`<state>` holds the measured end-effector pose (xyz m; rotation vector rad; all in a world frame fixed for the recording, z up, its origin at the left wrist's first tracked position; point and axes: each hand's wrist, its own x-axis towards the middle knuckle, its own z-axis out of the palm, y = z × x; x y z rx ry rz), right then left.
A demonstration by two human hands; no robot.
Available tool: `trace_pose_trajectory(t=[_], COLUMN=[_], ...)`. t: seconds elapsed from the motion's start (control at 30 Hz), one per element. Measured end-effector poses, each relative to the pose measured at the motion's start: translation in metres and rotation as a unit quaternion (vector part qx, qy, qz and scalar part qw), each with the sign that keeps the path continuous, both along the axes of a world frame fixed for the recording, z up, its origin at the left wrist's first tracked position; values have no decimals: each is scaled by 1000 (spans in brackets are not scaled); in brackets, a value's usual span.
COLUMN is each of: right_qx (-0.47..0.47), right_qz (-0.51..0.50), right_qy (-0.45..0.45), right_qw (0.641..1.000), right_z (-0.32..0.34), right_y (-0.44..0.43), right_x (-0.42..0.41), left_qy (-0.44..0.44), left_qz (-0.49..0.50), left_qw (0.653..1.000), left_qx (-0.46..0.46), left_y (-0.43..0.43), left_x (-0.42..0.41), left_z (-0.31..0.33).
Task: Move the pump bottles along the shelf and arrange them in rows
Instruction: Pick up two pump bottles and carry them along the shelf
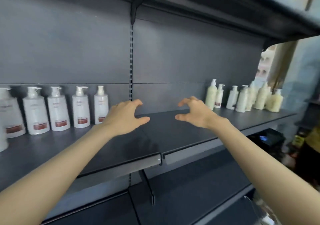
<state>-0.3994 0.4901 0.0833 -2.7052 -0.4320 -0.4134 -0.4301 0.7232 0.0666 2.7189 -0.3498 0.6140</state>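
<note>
Several white pump bottles with red labels [58,109] stand in a row along the back of the dark shelf [121,148] on the left. A cluster of several cream-coloured pump bottles [242,99] stands at the shelf's far right. My left hand [123,117] hovers over the middle of the shelf, just right of the nearest white bottle [101,104], fingers spread and loosely curved, holding nothing. My right hand [194,112] hovers opposite it, fingers also spread and empty, left of the cream bottles.
An upper shelf [225,8] overhangs the work area. A slotted upright [131,51] divides the back panel. A lower shelf [190,198] lies beneath. Dark items and clutter [270,140] sit beyond the shelf's right end.
</note>
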Motion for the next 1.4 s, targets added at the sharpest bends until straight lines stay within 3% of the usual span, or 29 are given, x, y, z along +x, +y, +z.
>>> trace_pose_trajectory(t=[0.33,0.53,0.83,1.2,1.4], right_qx=[8,-5,-41,4,77], right_qz=[-129,-169,-188,-110,-25], right_qy=[-39,-30,7,-8,-55], right_qw=[991,985,981,994,995], right_z=[17,-7,-5,-21,-27], right_y=[-203,-296,-404,-486,-516], right_x=[28,86,207,348,413], left_qy=[-54,-47,-52,-38,-40], left_qz=[-133,-143,-164,-40,73], left_qw=[989,985,984,999,990], left_qx=[45,81,45,0,-115], left_y=[-205,-292,-415,-478,-490], left_x=[80,151,277,383,417], left_z=[30,8,13,-17,-25])
